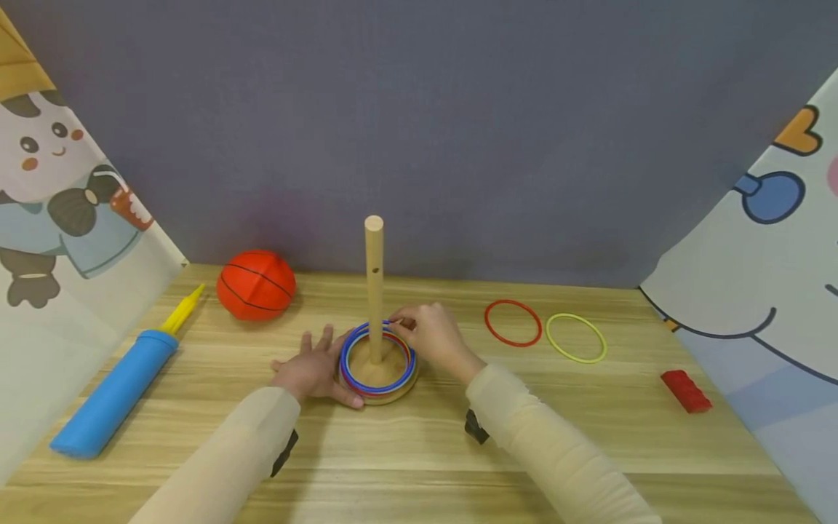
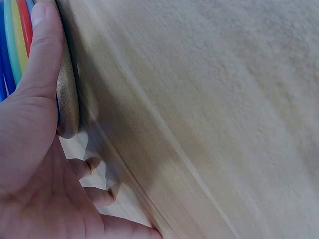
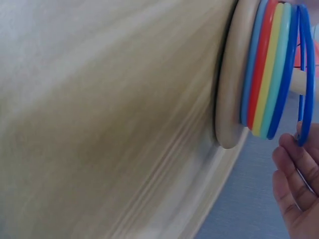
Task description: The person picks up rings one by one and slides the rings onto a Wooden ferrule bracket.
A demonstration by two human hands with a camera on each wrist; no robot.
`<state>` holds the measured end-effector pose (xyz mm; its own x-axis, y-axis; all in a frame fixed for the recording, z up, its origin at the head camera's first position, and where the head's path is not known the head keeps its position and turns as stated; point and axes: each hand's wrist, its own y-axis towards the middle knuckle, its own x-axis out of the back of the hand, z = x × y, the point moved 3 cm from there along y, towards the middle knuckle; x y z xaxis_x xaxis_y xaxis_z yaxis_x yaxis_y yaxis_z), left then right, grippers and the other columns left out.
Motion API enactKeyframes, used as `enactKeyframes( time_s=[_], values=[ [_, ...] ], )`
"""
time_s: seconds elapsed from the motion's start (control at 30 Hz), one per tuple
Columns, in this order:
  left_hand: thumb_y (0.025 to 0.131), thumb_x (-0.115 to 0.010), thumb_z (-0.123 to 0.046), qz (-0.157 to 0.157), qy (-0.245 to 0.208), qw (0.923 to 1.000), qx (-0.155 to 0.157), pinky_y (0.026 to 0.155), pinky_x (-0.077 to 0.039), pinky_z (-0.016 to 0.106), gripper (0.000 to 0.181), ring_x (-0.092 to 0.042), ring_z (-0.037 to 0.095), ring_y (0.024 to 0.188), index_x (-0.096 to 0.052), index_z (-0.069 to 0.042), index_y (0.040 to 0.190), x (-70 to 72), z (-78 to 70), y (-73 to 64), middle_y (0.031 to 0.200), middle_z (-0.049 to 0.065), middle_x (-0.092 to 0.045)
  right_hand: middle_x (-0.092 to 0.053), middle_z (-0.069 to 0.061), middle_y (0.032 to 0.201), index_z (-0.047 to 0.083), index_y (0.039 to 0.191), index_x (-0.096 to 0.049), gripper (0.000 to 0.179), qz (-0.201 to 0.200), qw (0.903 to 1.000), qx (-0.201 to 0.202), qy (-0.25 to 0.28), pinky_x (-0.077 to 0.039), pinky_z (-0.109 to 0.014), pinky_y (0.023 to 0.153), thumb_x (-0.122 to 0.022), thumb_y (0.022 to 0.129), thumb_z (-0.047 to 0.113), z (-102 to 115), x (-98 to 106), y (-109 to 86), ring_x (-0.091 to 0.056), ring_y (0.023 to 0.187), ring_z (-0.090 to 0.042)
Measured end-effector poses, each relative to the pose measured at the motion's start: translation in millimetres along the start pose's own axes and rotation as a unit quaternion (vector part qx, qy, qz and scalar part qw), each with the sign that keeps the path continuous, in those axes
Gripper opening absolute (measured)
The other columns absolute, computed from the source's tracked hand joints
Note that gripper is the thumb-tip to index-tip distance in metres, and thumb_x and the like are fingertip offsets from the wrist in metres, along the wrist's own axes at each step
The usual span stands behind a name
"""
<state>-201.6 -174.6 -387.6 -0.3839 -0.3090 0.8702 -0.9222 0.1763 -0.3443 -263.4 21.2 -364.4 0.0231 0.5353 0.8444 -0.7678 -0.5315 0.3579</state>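
Observation:
A wooden peg (image 1: pixel 374 291) stands upright on a round wooden base (image 1: pixel 395 398). Stacked around it on the base are several coloured rings: light blue, red (image 3: pixel 263 64), yellow (image 3: pixel 269 69), turquoise (image 3: pixel 276 72) and dark blue (image 3: pixel 288 74). Topmost is another dark blue ring (image 3: pixel 309 74), still around the peg but tilted clear of the stack at one side. My right hand (image 1: pixel 433 338) pinches this ring between thumb and fingers at its far right edge. With fingers spread, my left hand (image 1: pixel 310 370) rests beside the base, its thumb (image 2: pixel 42 55) lying against the base and rings.
Right of the peg, a red ring (image 1: pixel 513 323) and a yellow-green ring (image 1: pixel 576 338) lie flat on the table. Farther right is a small red block (image 1: pixel 686 391). At left are a red ball (image 1: pixel 256 285) and a blue pump (image 1: pixel 116 393) with a yellow nozzle. A grey wall (image 1: pixel 419 145) rises behind.

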Motion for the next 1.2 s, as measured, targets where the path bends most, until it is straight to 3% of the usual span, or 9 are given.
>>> enactKeyframes(
  time_s=[0.23, 0.63, 0.8, 1.0, 1.2],
  values=[
    [0.066, -0.091, -0.057, 0.007, 0.006, 1.0000, 0.003, 0.086, -0.019, 0.093, 0.127, -0.002, 0.061, 0.147, -0.019, -0.018, 0.163, -0.4, -0.4, 0.4, 0.165, 0.030, -0.006, -0.078, 0.000, 0.092, 0.013, 0.097, -0.081, 0.010, -0.014, 0.9997, 0.006, -0.021, -0.058, -0.034, 0.071, -0.077, 0.092, 0.021, -6, -8, -3.2, -0.073, 0.084, -0.017],
    [0.066, -0.091, -0.056, 0.008, 0.007, 0.9999, 0.003, 0.086, -0.019, 0.093, 0.126, -0.002, 0.061, 0.146, -0.020, -0.018, 0.163, 0.2, -3.2, 0.2, 0.165, 0.030, -0.007, -0.077, -0.001, 0.093, 0.011, 0.098, -0.080, 0.012, -0.002, 1.0000, -0.004, 0.008, -0.058, -0.036, 0.076, -0.076, 0.094, 0.021, -10, -13, -4.4, -0.073, 0.086, -0.018],
    [0.066, -0.091, -0.056, 0.007, 0.007, 1.0000, 0.000, 0.086, -0.019, 0.093, 0.126, -0.002, 0.062, 0.146, -0.020, -0.018, 0.163, 0.2, -2.7, 0.7, 0.165, 0.030, -0.007, -0.077, 0.001, 0.090, 0.009, 0.104, -0.079, 0.016, 0.040, 0.9982, -0.021, 0.039, -0.057, -0.031, 0.076, -0.073, 0.096, 0.022, -14, -9, -1.9, -0.071, 0.084, -0.015],
    [0.065, -0.091, -0.056, 0.001, 0.008, 1.0000, -0.003, 0.085, -0.020, 0.094, 0.126, -0.002, 0.063, 0.146, -0.021, -0.017, 0.163, 0.8, -2.0, -0.8, 0.165, 0.031, -0.008, -0.076, 0.001, 0.092, 0.007, 0.111, -0.077, 0.022, 0.110, 0.9886, -0.032, 0.098, -0.055, -0.027, 0.078, -0.075, 0.094, 0.021, -19, 3, -2.6, -0.068, 0.085, -0.013],
    [0.065, -0.092, -0.055, 0.000, 0.006, 1.0000, -0.006, 0.084, -0.019, 0.094, 0.126, -0.002, 0.063, 0.146, -0.022, -0.017, 0.162, 1.4, -1.7, -2.0, 0.164, 0.031, -0.008, -0.076, -0.002, 0.096, 0.004, 0.114, -0.076, 0.027, 0.127, 0.9806, -0.032, 0.146, -0.055, -0.028, 0.081, -0.077, 0.093, 0.020, -28, 18, -11.3, -0.068, 0.088, -0.014]
  ],
)
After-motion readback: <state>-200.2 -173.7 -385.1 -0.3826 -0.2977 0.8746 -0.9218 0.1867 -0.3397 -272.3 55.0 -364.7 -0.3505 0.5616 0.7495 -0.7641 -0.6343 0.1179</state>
